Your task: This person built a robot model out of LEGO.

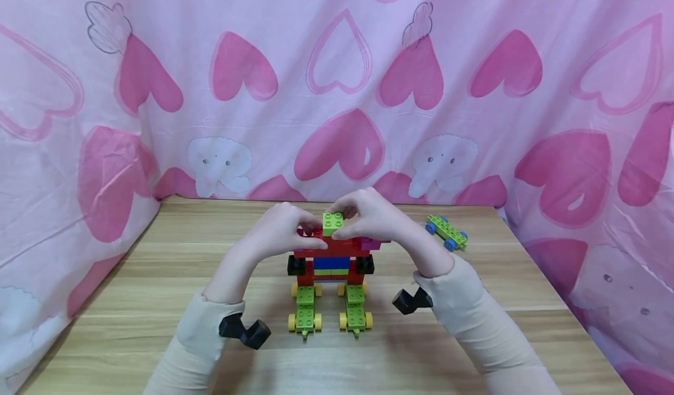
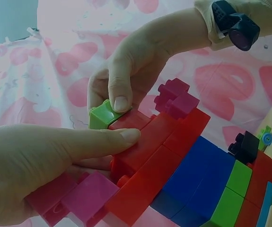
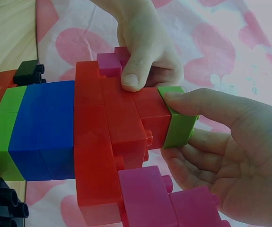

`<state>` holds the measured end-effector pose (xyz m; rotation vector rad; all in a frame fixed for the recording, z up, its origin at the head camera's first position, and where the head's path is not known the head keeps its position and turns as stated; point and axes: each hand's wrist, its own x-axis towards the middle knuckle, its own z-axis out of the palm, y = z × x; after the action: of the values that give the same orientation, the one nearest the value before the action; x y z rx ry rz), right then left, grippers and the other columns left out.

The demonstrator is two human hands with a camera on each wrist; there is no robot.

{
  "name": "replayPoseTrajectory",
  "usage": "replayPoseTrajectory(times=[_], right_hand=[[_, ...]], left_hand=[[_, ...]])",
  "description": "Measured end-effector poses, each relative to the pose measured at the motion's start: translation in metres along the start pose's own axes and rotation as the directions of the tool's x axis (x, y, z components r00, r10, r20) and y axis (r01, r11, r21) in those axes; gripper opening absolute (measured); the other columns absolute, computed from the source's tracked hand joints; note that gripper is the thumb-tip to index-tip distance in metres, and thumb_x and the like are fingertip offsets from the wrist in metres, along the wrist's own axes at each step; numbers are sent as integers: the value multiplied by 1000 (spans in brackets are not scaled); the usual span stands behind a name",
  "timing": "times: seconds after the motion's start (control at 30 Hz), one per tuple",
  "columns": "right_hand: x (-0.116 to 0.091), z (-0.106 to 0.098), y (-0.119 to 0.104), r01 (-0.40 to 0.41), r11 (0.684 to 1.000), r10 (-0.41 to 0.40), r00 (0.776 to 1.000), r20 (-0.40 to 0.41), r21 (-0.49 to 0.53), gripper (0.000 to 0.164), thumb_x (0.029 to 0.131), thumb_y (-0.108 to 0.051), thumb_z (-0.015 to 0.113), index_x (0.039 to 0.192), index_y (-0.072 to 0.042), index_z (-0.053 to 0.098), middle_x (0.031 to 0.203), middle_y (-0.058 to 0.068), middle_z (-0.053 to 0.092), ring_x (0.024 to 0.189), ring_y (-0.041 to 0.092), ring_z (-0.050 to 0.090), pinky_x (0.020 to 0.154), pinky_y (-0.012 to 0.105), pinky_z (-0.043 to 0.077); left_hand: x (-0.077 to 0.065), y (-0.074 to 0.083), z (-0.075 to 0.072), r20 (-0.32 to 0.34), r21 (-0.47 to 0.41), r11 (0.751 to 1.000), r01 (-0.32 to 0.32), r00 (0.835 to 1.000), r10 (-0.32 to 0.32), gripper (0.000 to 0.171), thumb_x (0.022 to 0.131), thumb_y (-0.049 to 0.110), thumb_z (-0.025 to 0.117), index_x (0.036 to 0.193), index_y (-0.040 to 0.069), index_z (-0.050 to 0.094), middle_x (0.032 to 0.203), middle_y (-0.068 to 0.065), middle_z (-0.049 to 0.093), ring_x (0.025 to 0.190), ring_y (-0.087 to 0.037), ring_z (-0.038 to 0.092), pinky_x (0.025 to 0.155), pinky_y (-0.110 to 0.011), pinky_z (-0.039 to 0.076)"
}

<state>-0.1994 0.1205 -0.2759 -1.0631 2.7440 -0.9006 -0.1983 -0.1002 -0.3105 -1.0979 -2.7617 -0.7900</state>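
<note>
A tall toy-brick figure stands mid-table, with red bricks (image 3: 121, 113) at its top and blue bricks (image 1: 332, 263) below them. Crowning it is a lime green brick (image 1: 333, 224), which my right hand (image 1: 368, 213) pinches between thumb and fingers. My left hand (image 1: 281, 228) grips the red bricks just beneath, its thumb lying along their front face. Stepped magenta bricks (image 3: 147, 198) jut out at both sides of the top. Black bricks (image 1: 296, 265) stick out lower down. Two lime wheeled bases (image 1: 305, 313) with yellow wheels form the feet.
On the wooden table (image 1: 184, 295), a lime wheeled base (image 1: 446, 233) with blue wheels lies at the back right. A pink heart-patterned cloth (image 1: 337, 90) hangs behind the table and along both sides. Each sleeve carries a black wrist camera (image 1: 244, 332).
</note>
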Motion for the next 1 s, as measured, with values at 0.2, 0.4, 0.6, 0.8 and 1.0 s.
replayPoseTrajectory(times=[0.2,0.4,0.6,0.8,1.0], right_hand=[[2,-1,0,26,999,-25,1000,12,-24,34,80,-17,80,111,-6,73,99,2,74,88,15,66,81,29,57],[3,-1,-1,17,1000,-16,1000,26,-22,34,80,-17,79,111,-7,72,99,1,73,90,15,64,82,29,56],[-2,-1,-3,13,999,-12,1000,17,-45,40,81,-19,79,119,-8,69,109,3,71,99,19,64,89,34,56],[-16,-11,7,104,993,-109,988,-109,-50,50,80,-22,81,124,-6,65,121,8,69,109,21,64,94,39,54],[-35,-31,25,144,987,-159,929,-335,-70,40,83,-13,79,119,-4,67,117,9,70,108,22,65,94,37,54]], left_hand=[[0,-1,0,3,-5,1000,0,1000,0,30,80,37,80,103,17,77,75,10,70,67,-6,56,61,-22,50],[0,0,-1,6,1,1000,5,1000,-5,30,80,36,81,104,17,77,77,9,71,68,-5,58,63,-21,51],[0,0,-1,8,-1,1000,-5,1000,5,29,80,34,81,102,16,77,77,8,71,68,-5,58,63,-21,51],[0,0,-2,5,12,1000,-1,1000,1,32,80,35,80,105,14,77,82,6,73,70,-5,60,66,-22,52],[0,1,-3,4,30,999,15,1000,-16,36,81,36,80,107,13,76,89,2,75,76,-8,63,72,-26,55]])
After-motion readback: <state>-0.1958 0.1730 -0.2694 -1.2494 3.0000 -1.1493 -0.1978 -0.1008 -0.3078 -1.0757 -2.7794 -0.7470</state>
